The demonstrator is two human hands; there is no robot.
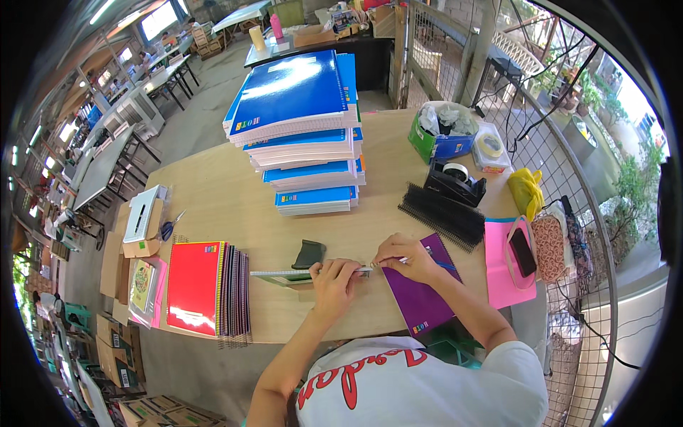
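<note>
Two hands at work on a thin green-covered notebook (284, 276) lying flat near the tabletop (213, 192) front edge: left hand (334, 281) pressing down its right end, fingers curled; right hand (407, 257) fingers pinched shut on the wire binding (368, 268) there. Just behind notebook, dark grey tool (309, 254); just right, purple notebook (420, 299); left, red notebook stack (206, 288).

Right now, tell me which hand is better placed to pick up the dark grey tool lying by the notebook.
Probably the left hand. It rests on the green notebook right beside the dark grey tool, while the right hand sits farther off, over the purple notebook, pinching at the binding.
</note>
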